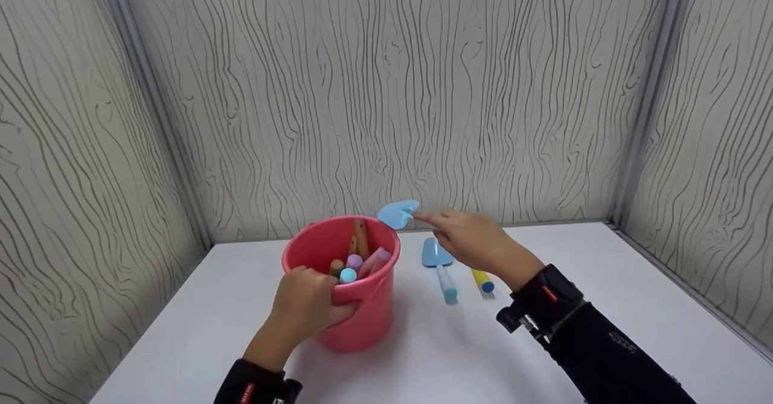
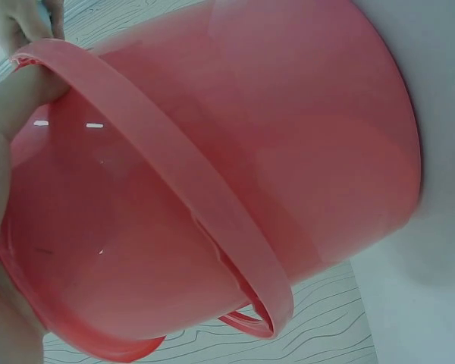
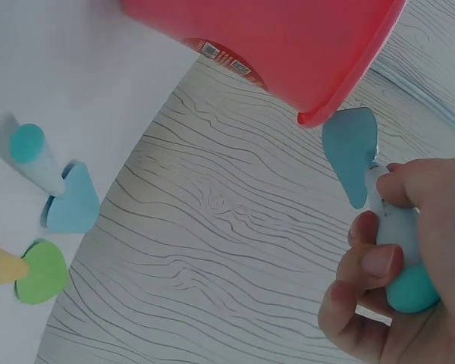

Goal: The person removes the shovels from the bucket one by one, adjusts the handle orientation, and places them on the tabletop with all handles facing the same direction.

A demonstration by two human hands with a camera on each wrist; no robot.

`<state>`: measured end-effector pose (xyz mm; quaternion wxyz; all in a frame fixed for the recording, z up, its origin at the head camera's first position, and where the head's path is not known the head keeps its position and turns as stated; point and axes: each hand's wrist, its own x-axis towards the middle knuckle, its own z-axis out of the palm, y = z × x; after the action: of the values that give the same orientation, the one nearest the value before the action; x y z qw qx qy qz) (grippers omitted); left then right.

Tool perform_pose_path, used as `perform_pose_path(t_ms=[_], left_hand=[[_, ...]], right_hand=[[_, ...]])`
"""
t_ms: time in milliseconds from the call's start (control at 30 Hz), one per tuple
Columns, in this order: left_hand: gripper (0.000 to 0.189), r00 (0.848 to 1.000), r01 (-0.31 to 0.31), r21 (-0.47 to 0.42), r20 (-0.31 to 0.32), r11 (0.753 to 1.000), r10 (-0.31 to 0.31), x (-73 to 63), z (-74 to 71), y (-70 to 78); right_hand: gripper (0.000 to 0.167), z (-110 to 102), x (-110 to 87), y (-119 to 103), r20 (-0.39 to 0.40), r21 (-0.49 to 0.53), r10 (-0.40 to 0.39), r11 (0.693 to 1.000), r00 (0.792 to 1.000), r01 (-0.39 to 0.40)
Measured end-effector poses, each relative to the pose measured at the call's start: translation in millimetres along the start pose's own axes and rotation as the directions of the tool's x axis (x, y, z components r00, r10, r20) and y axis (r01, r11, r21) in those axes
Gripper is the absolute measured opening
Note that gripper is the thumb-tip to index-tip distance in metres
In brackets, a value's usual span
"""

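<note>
My left hand grips the near rim of a pinkish-red bucket, its thumb along the outside. The bucket stands on the white table, and its handle hangs down on the near side. Several tool handles poke up inside, among them a purple-ended one and a teal-ended one. In my right hand is a small garden trowel with a light blue blade and a white, teal-ended handle. The blade is at the bucket's right rim, pointing toward it.
Right of the bucket, a light blue shovel with a teal-ended handle lies on the white table. Beside it is a yellow-handled tool with a green blade. Wood-patterned panels enclose the table's back and sides.
</note>
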<state>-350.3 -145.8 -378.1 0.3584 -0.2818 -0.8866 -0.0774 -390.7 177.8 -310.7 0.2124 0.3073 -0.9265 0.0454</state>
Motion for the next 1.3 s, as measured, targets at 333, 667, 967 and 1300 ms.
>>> perform_pose_path(t_ms=[333,667,967,1300], left_hand=[[0.044,1.000,0.008,-0.007,0.008,1.000,-0.008,-0.8,-2.4,-1.6],[0.046,1.000,0.007,0.022,0.010,1.000,-0.007,-0.5,-2.9,-1.3],[0.045,1.000,-0.001,-0.012,-0.007,1.000,0.001,0.4,-1.2,-0.4],[0.046,1.000,0.006,-0.011,0.012,1.000,-0.006,0.5,-1.7,-1.1]], right_hand=[[0.049,23,-41.8,40,-0.121,0.078,0.199,0.979,0.973,-0.191],[0.047,47,-73.6,83,-0.146,0.158,0.432,0.898,0.890,-0.410],[0.047,67,-92.8,108,0.104,0.118,0.553,0.819,0.827,-0.562],[0.049,85,-99.6,116,0.229,0.131,0.582,0.776,0.781,-0.617]])
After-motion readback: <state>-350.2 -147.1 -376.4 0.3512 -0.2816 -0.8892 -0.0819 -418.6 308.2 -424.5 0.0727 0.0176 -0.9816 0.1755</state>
